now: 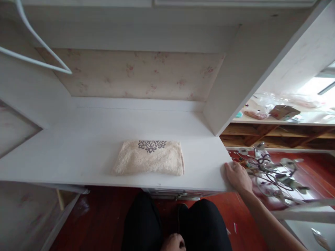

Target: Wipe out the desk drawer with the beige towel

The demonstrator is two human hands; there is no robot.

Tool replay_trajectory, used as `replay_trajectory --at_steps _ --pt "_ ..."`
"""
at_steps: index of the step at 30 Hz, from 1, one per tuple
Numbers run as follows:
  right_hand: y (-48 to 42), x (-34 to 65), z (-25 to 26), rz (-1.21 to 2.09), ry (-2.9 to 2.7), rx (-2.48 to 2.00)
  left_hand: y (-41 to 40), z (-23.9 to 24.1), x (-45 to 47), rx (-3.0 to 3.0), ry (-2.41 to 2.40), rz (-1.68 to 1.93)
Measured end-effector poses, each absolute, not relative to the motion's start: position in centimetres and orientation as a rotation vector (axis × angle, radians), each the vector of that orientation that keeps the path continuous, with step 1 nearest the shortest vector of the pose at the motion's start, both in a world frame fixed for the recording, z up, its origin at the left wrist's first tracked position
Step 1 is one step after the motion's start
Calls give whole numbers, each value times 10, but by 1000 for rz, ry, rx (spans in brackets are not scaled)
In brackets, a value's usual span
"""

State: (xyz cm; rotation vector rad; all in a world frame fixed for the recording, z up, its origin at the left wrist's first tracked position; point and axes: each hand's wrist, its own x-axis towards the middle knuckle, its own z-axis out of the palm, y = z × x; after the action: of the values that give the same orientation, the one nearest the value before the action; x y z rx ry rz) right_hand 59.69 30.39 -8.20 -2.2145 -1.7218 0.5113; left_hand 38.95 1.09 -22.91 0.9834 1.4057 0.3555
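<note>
Folded towel (149, 157) sits alone in the cabinet nook, at about 9 o'clock from the right hand (237, 176), which rests flat, fingers apart, on the bench (78, 153) corner. Left hand (173, 243) is curled by the knees, holding nothing visible.

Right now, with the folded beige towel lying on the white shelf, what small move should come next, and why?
Probably lift the right hand off the corner of the white wooden shelf and bring it to the folded beige towel with a grey ornament. The towel lies flat and untouched, and the left hand rests low near the knees.
</note>
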Motion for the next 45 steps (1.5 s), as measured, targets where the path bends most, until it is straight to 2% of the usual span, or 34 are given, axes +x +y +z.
replay_trajectory --at_steps 3,7,11,14,17,21,29,45 --pt "279 607 -85 696 -1352 -1884 8 -215 376 1025 1475 428" --pt "224 603 -95 858 -1090 -1671 0 -184 336 921 1598 768" --pt "168 572 -116 1140 -1313 -1576 -3 -153 296 772 1804 994" --pt "146 545 -133 1302 -1675 -1493 7 -133 279 917 2006 1119" --pt "143 525 -143 1248 -2014 -1452 19 -110 270 1376 2307 1195" --pt "153 512 -147 1183 -2274 -1426 36 -85 255 2058 2543 939" --pt "159 504 -147 1178 -2438 -1450 46 -113 227 2112 2616 627" --pt "159 507 -152 1070 -2415 -1454 38 -129 232 1990 2580 772"
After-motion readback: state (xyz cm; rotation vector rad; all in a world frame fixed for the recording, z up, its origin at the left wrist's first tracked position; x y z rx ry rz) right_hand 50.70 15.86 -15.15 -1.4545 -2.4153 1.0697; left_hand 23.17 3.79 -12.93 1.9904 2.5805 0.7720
